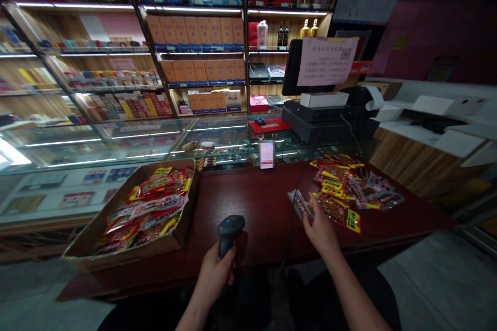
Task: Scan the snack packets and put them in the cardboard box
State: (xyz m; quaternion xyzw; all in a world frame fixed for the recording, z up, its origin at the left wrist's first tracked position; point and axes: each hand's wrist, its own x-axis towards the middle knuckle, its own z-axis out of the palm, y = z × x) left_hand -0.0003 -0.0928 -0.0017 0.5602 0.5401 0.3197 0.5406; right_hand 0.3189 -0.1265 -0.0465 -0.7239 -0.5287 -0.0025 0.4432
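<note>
My left hand (218,269) is wrapped round the handle of a dark barcode scanner (230,228), held upright over the near edge of the red-brown table. In my right hand (321,228) is a clear snack packet (300,206), pinched between the fingers and tilted. Close to the right of that hand lies a loose pile of red and yellow snack packets (334,186), with some clear-wrapped ones among them. On the left, an open cardboard box (193,201) holds several more packets (155,201) of the same look.
A phone (267,154) stands at the table's back edge, before a glass display counter (147,137). Behind are a monitor with a paper sign (326,62), a receipt printer (359,97) and a mouse (260,121) on a red mat. A thin cable (297,186) crosses the table.
</note>
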